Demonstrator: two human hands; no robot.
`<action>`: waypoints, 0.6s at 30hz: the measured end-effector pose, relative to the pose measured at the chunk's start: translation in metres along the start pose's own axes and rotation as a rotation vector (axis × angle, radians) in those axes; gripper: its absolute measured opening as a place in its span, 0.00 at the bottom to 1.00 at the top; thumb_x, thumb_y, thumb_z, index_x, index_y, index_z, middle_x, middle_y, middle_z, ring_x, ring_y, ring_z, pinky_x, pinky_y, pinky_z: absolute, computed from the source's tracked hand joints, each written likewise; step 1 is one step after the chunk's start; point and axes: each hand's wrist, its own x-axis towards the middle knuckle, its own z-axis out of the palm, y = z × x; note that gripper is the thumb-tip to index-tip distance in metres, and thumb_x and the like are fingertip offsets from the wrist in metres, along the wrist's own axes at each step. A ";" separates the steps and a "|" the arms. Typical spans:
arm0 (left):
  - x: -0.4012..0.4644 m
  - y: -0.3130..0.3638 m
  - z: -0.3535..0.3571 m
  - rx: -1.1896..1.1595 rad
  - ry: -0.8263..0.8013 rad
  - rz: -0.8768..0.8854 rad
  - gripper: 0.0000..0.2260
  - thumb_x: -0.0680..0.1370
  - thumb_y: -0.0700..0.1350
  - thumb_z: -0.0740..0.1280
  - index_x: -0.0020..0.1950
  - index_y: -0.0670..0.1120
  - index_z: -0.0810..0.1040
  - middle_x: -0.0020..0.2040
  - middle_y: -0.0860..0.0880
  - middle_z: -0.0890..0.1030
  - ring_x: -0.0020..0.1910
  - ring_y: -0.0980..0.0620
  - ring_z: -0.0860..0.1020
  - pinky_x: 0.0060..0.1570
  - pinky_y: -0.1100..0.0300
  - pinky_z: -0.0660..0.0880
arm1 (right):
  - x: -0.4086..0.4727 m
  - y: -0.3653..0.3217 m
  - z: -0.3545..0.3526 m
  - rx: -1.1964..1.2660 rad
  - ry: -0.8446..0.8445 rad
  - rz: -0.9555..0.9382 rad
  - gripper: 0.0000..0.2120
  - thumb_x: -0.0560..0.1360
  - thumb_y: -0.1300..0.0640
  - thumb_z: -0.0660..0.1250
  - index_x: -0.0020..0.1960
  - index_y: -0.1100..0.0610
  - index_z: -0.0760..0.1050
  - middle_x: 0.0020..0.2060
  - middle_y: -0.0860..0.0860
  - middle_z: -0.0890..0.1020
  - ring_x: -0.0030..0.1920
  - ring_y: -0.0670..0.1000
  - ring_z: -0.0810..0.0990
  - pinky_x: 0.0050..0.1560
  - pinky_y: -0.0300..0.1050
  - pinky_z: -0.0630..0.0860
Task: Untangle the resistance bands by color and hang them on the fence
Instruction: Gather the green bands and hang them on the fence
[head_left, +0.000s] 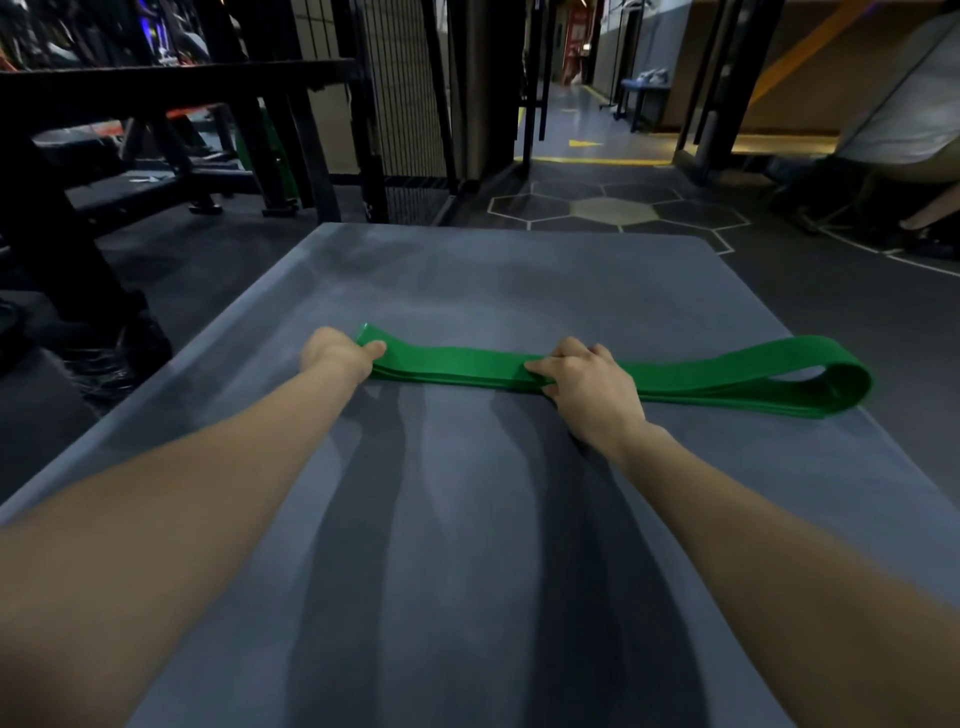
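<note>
At the far left, a second strip of green (278, 150) leans among the dark rack uprights; whether it is another band I cannot tell. The wire-mesh fence (400, 104) stands beyond the bench's far edge, left of centre. On the grey bench (467, 519) the green resistance band (675, 371) lies folded flat in several layers, its long axis running left to right across the bench, roughly square to both forearms. The left hand (337, 353) holds the band's left folded end, thumb on top and fingers curled round it, a closed grip on the band. The right hand (582, 379) pinches the stacked layers near the band's middle, fingers over the far edge and thumb under the near edge, also a closed grip on the band. To the right of that hand the band runs on to a rounded open loop (831, 379) near the bench's right edge, lying free. Judging from this, the band looks already untangled and both hands are on it, so the lift toward the fence would go forward and left, with the left hand nearer. No brand, label or legible writing shows on the band or bench.
</note>
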 end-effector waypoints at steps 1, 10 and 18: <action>0.003 0.002 -0.003 0.032 -0.053 -0.001 0.24 0.73 0.51 0.70 0.59 0.33 0.73 0.57 0.35 0.78 0.57 0.37 0.77 0.54 0.48 0.74 | 0.000 0.000 0.000 0.003 0.000 0.001 0.17 0.79 0.60 0.59 0.66 0.47 0.72 0.58 0.53 0.73 0.58 0.60 0.69 0.52 0.52 0.75; 0.001 0.011 -0.015 -0.187 -0.359 -0.048 0.08 0.76 0.44 0.67 0.42 0.43 0.70 0.48 0.43 0.75 0.38 0.50 0.73 0.32 0.63 0.66 | 0.000 0.000 0.002 0.012 0.010 0.011 0.18 0.79 0.60 0.58 0.66 0.47 0.72 0.58 0.53 0.72 0.58 0.60 0.68 0.50 0.53 0.76; -0.030 0.000 -0.047 -0.525 -0.445 -0.071 0.08 0.75 0.39 0.69 0.40 0.44 0.70 0.18 0.51 0.76 0.16 0.59 0.73 0.19 0.70 0.71 | -0.010 -0.002 0.000 0.094 0.027 0.008 0.18 0.79 0.61 0.57 0.67 0.49 0.71 0.59 0.53 0.72 0.57 0.59 0.68 0.56 0.53 0.72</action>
